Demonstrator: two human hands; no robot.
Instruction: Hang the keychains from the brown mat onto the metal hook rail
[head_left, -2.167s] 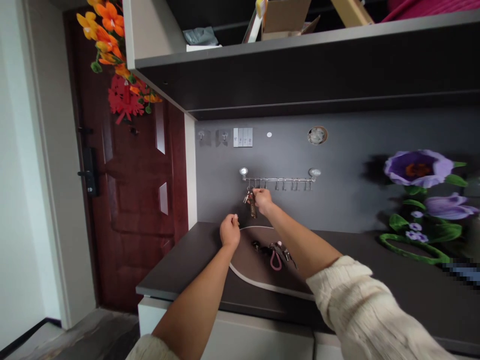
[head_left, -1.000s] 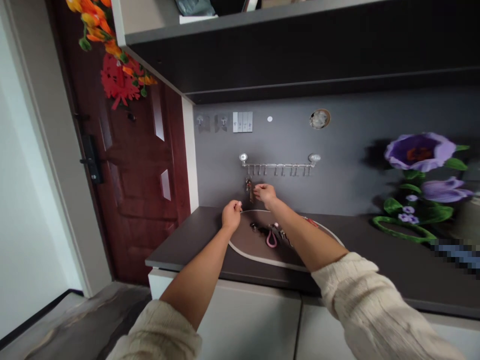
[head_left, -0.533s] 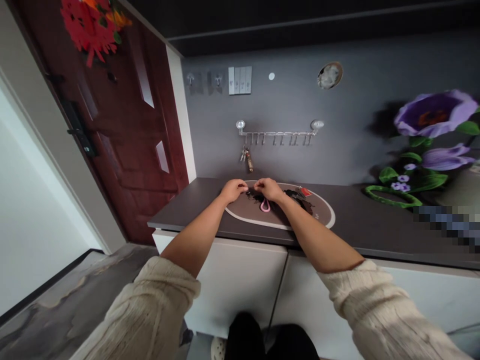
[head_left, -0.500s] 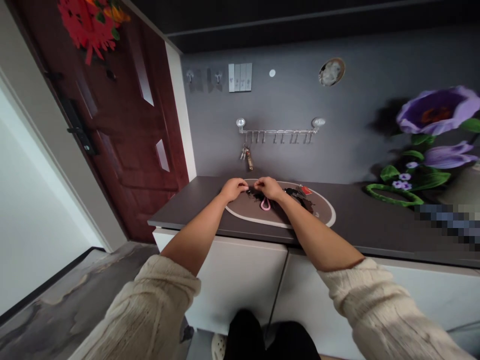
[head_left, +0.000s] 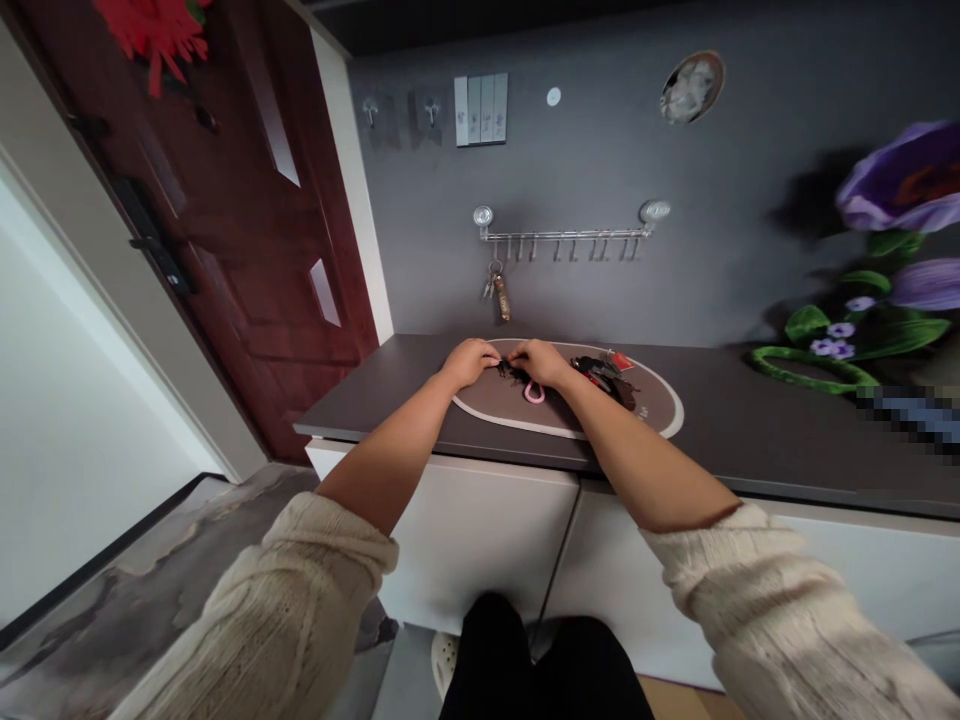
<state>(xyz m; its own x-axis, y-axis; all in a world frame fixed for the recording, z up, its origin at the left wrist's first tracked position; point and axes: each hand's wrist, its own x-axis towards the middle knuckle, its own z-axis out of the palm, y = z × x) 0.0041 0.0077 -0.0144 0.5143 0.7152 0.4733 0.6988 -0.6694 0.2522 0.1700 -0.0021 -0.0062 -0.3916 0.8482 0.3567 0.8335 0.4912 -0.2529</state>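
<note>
Over the oval mat (head_left: 495, 418) my hands are close together. My left hand (head_left: 472, 362) is closed in a pinch at the left end of a small dark bunch of keys (head_left: 511, 373). From the other side my right hand (head_left: 541, 364) pinches the same bunch, its fingers partly hiding it. A pink loop (head_left: 534, 393) hangs out from the bunch beneath my right hand and lies on the mat. Right of my right wrist is a pile of dark keys and key fobs (head_left: 607, 378), with a red tag (head_left: 620, 361) at its back.
A clear hook rail (head_left: 566, 237) is fixed to the grey wall, with one keyring and a brown fob (head_left: 502, 298) hanging at its left. Purple artificial flowers (head_left: 900, 190) stand at the right of the dark counter (head_left: 720, 420). A dark red door (head_left: 247, 200) is at the left.
The view has tilted down and shifted slightly, so the wall sits higher. My hands have come slightly closer together over the keys, and more of the pile at the right shows.
</note>
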